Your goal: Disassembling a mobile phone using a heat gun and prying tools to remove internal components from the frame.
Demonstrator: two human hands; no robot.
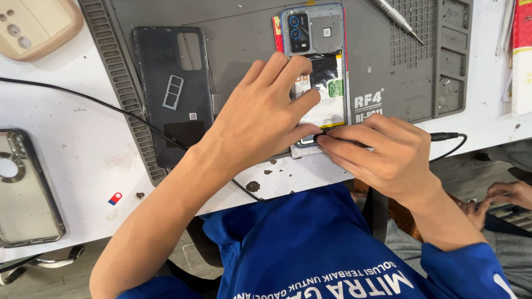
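Both hands crowd the opened phone (318, 66) at its lower end. Left of it lies the back cover (173, 91) bearing a card tray (173, 92); bare grey mat (244, 33) between. A screwdriver (396, 17) lies upper right.

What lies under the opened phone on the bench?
The opened phone rests on a grey work mat. Its lower end is covered by the left hand and right hand.
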